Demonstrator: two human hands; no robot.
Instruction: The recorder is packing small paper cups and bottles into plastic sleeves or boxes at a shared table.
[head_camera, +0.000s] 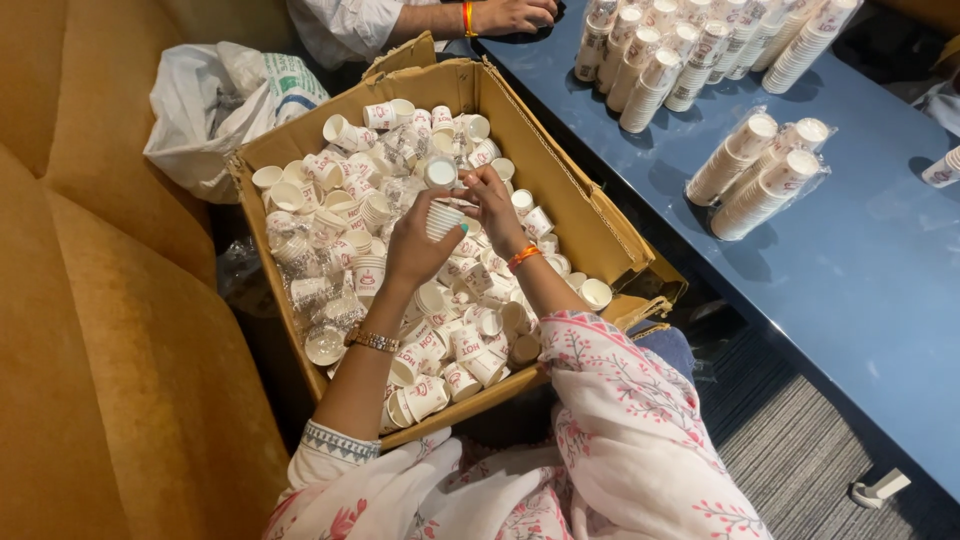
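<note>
A cardboard box (560, 170) full of loose small white paper cups (345, 205) sits in front of me. My left hand (418, 248) grips a short stack of nested paper cups (441, 217) over the middle of the box. My right hand (492, 203) pinches a single paper cup (440, 172) just above that stack, its fingertips touching the cup's rim. Both wrists wear bracelets.
A blue table (850, 270) on the right carries wrapped sleeves of stacked cups (762, 172) and more stacks (650, 60) at the back. Another person's hand (515, 15) rests at the table's far end. A white plastic bag (215, 100) lies behind the box on a tan sofa (100, 300).
</note>
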